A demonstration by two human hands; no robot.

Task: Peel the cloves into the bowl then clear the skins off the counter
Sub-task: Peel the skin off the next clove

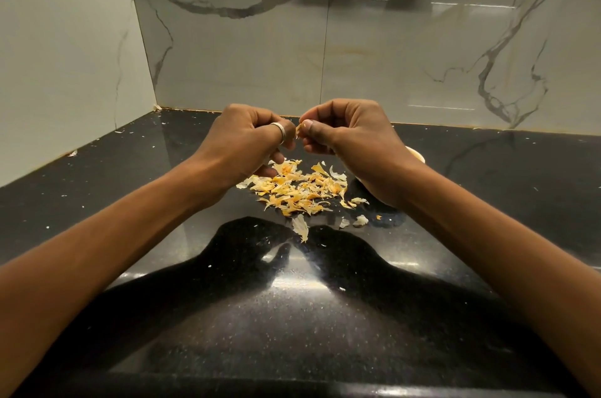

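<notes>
Both hands hover over the black counter, nearer its back edge than its front. The left hand, with a ring on one finger, and the right hand have their fingers curled in. Between thumbs and fingertips they pinch one clove, of which only a pale yellow sliver shows. Beneath them, on the middle of the counter, lies a loose heap of yellowish skins, with a few stray pieces toward the front edge. The bowl stands just right of the heap, mostly hidden behind the right wrist, its contents out of sight.
</notes>
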